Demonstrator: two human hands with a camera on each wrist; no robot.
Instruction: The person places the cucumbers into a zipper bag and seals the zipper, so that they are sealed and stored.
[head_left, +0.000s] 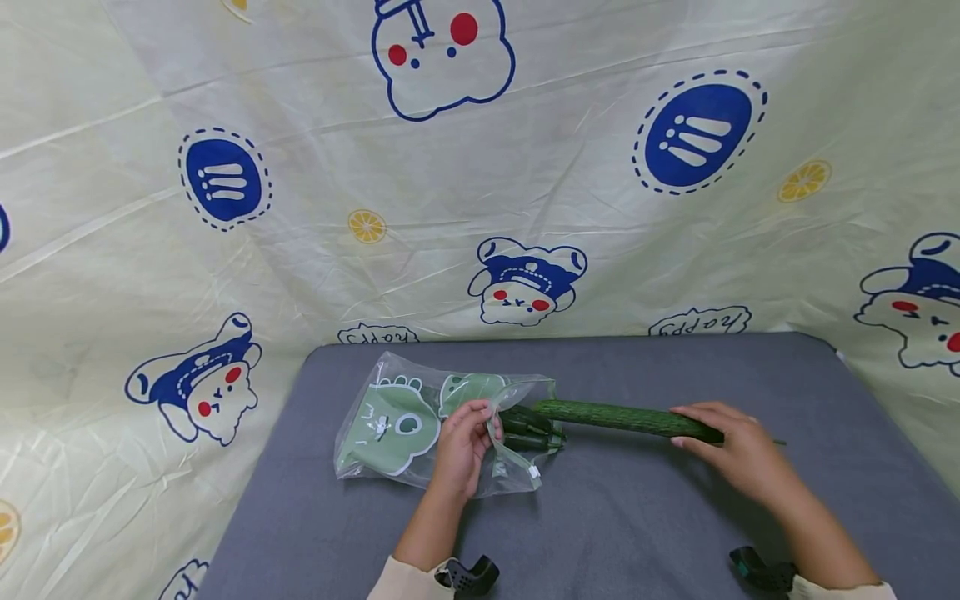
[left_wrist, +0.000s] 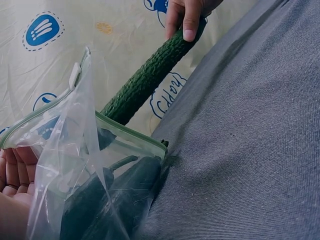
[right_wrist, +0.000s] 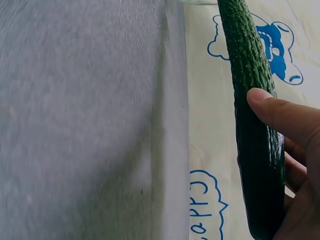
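Observation:
My right hand (head_left: 738, 442) grips a long, bumpy green cucumber (head_left: 622, 417) near its right end, thumb on one side and fingers on the other. The cucumber's far end is at the mouth of a clear zip bag (head_left: 352, 462) with a green cartoon print. My left hand (head_left: 467, 442) pinches the bag's edge beside the opening. Inside the bag, near the mouth, lie darker green cucumbers (left_wrist: 130, 185), seen through the plastic in the left wrist view. In the right wrist view the thumb (right_wrist: 265, 100) presses along the cucumber's side.
The bag lies on a table with a grey cloth (head_left: 622, 517). Behind the table hangs a pale sheet (head_left: 570, 167) with cartoon prints. A dark wrist device (head_left: 468, 575) sits at the left sleeve, and another dark device (head_left: 761, 571) at the right.

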